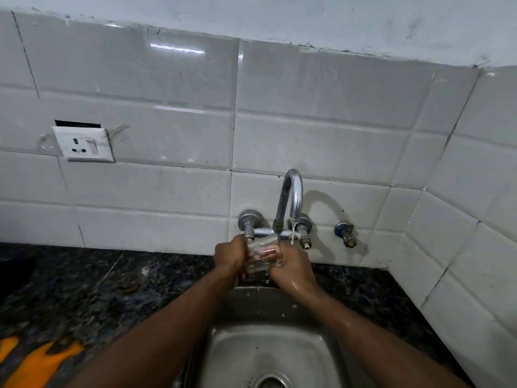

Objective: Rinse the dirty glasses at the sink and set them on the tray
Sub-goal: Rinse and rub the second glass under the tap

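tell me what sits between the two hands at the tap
A clear glass, gripped by the left hand and the right hand over the sink, as the head view shows.

1 clear glass [261, 254] & 2 hands (left hand [228, 254], right hand [293, 266]). Plumbing: 1 steel sink [229, 348] w/ 1 drain hole [270, 381], 1 gooseneck spout [291, 191], 1 thin water stream [292, 232], 2 tap valves [247, 218], 1 blue-ringed angle valve [345, 233]. Also 1 wall socket [84, 144] & 2 blurred orange patches [47, 362] on 1 granite counter [98, 289]
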### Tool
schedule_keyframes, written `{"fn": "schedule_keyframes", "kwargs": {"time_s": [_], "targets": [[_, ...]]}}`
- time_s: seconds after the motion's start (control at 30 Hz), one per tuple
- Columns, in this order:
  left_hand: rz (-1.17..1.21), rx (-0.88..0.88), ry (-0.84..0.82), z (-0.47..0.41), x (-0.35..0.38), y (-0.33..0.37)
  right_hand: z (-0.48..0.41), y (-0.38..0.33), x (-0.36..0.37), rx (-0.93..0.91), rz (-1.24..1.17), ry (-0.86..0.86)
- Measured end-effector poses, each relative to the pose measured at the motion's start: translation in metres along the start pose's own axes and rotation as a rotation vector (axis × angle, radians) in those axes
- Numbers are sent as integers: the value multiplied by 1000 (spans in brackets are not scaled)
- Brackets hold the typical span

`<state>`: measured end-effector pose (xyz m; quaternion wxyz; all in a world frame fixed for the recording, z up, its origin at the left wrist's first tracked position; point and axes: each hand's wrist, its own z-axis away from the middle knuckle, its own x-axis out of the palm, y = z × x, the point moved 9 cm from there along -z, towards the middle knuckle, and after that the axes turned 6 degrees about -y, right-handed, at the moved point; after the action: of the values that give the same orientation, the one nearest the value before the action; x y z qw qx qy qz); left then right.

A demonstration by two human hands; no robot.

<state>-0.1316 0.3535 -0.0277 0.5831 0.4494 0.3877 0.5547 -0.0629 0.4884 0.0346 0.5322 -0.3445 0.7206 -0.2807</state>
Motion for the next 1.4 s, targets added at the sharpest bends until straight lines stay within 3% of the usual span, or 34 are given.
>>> {"fn": "schedule_keyframes", "kwargs": {"time_s": [0.07,0.17,0.27,0.33,0.37,0.4,0.43,0.53,0.57,0.6,0.63,0.7,0.73,0.8,0.87,0.97,1.03,1.2,1.27,1.33,1.4], "targets": [[30,-1,-47,-2,5,-2,4,3,-1,-37,-52,62],[-29,7,-227,-2,21,1,0,0,7,-51,-209,-262],[-185,65,-241,-4,22,12,12,-19,12,-224,199,-594],[-249,48,-222,-6,21,11,21,-16,20,-297,656,-714],[-269,31,-229,-7,21,9,20,-9,22,-287,768,-721],[-279,21,-239,-7,22,6,20,-8,25,-293,742,-722],[-259,55,-241,-6,22,6,20,-9,28,-241,571,-736],[-174,405,-139,9,16,27,20,5,30,160,-137,-803],[-173,470,-113,15,15,30,18,7,31,170,-167,-798],[-178,470,-99,17,16,29,18,8,29,128,-50,-799],[-174,396,-106,15,16,23,17,7,26,69,126,-789],[-106,120,-192,9,23,0,9,-6,20,-223,582,-696],[-46,12,-245,7,28,-10,8,-11,18,-316,680,-657],[49,-50,-268,4,32,-15,6,-16,14,-381,622,-606],[126,-76,-294,7,38,-18,6,-20,8,-302,360,-496],[251,-157,-389,17,56,-29,0,-5,-20,-158,190,23],[319,-229,-415,17,63,-41,3,0,-30,-113,177,216],[85,-228,-311,15,48,-55,-3,-17,-29,-183,633,167],[55,-224,-271,15,35,-58,-2,-20,-5,-241,789,-40],[47,-235,-224,16,20,-56,0,-13,5,-243,832,-147],[34,-231,-194,12,9,-53,-4,-7,-12,-177,762,-37]]}}
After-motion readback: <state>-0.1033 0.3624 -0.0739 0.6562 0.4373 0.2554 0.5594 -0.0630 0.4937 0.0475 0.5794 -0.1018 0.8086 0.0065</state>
